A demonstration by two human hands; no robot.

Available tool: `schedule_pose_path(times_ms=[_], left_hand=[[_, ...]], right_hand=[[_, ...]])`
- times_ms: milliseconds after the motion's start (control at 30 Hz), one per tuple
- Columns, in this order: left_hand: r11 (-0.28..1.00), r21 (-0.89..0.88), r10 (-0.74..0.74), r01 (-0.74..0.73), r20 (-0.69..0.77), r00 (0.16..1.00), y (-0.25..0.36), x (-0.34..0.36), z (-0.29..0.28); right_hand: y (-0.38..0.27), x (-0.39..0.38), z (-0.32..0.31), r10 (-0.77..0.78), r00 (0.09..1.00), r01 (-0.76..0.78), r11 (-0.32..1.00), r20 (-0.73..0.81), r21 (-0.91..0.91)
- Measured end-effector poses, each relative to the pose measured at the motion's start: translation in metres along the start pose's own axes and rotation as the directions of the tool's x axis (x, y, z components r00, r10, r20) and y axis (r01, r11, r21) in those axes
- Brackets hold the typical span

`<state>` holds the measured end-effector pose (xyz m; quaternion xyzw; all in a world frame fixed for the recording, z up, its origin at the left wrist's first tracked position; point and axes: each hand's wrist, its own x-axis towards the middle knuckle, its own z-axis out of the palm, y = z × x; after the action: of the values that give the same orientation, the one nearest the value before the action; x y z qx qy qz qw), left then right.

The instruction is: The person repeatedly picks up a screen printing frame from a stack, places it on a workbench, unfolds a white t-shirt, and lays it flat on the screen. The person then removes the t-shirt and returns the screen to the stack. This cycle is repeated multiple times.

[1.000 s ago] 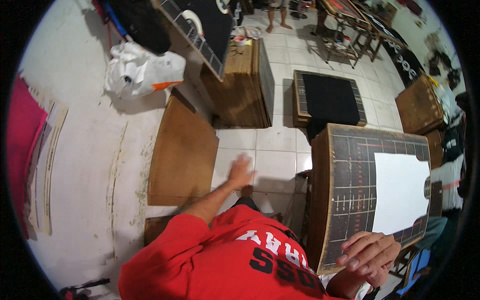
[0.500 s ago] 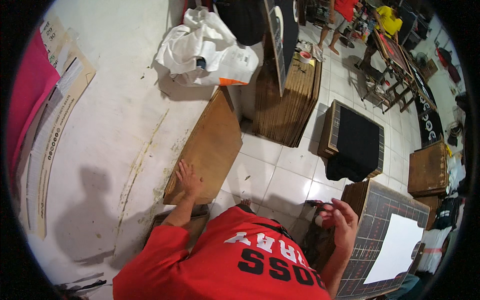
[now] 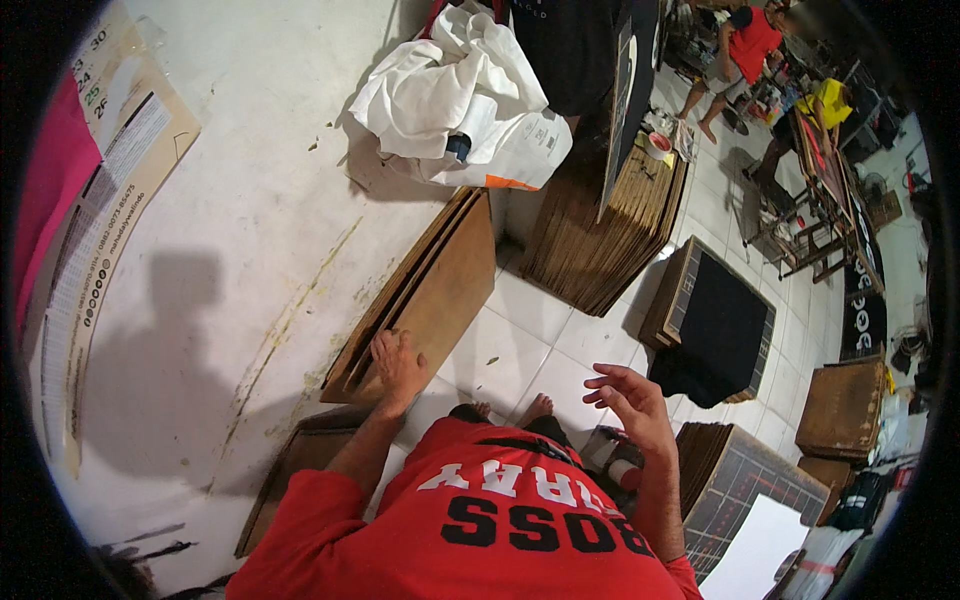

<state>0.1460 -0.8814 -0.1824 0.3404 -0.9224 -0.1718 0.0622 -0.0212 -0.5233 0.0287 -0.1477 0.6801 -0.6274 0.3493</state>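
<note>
Several thin brown boards point(image 3: 452, 290) lean upright against the white wall on my left. My left hand point(image 3: 403, 368) grips the front board, its fingers over the top edge and thumb on the broad face. A narrow gap separates this board from those behind. My right hand point(image 3: 634, 400) hangs in the air over the tiled floor, fingers apart and bent, holding nothing. Right of it stands a board stack with a dark gridded top point(image 3: 750, 480), bearing a white sheet point(image 3: 750, 550).
A tall board stack point(image 3: 605, 240) stands ahead, with tape point(image 3: 658, 144) on top. Black fabric point(image 3: 715, 325) covers another low stack. A white bag point(image 3: 460, 100) hangs by the wall. Two people, in red point(image 3: 752, 45) and yellow point(image 3: 828, 103), are at the far right.
The front board has tipped away from the boards behind, and my left hand has moved to its edge. My right hand has shifted left and forward, fingers more spread. The view has turned.
</note>
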Motion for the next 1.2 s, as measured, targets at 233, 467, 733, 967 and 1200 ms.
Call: schedule_pose_path(times_ms=[233,467,733,967,1200], left_hand=[[0.972,-0.089,-0.205,0.217,0.134,0.970,0.016,0.001,0.024],[0.983,0.033,-0.183,0.183,0.339,0.923,0.031,-0.030,0.038],[0.977,-0.117,-0.137,0.178,0.295,0.945,-0.020,-0.095,0.047],[0.937,-0.149,-0.293,0.316,0.155,0.943,-0.068,-0.116,0.059],[0.877,-0.396,-0.119,0.270,0.367,0.923,-0.084,-0.084,0.058]], right_hand=[[0.017,0.028,-0.051,0.074,0.994,-0.073,0.997,0.075,-0.019],[0.077,0.050,-0.099,0.297,0.952,-0.305,0.931,0.073,0.201],[0.149,0.105,-0.069,0.432,0.827,-0.503,0.855,0.360,0.130],[0.167,0.108,-0.063,0.475,0.798,-0.516,0.856,0.371,0.015],[0.163,0.086,-0.043,0.506,0.828,-0.534,0.843,0.241,0.062]])
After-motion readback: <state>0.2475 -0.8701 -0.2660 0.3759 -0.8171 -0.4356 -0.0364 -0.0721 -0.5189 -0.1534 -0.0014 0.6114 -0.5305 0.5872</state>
